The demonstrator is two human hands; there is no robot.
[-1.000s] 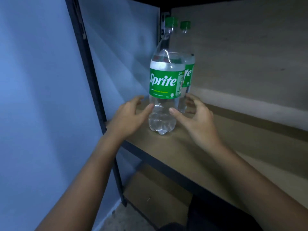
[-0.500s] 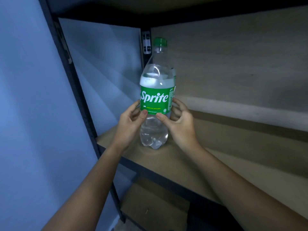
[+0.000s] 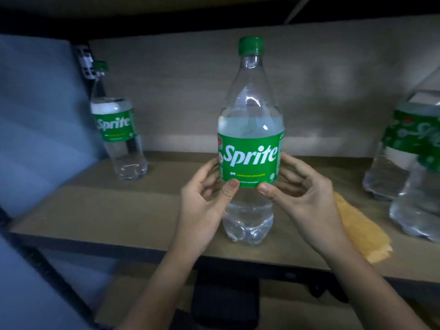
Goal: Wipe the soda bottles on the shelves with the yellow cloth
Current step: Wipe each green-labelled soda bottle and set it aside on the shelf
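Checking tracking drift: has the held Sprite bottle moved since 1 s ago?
Yes. The held Sprite bottle now sits well right of the back bottle by the corner post; earlier it stood directly in front of it.

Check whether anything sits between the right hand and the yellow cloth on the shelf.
Nothing visible does. The yellow cloth lies flat on the shelf just past the right hand, which grips the middle bottle.
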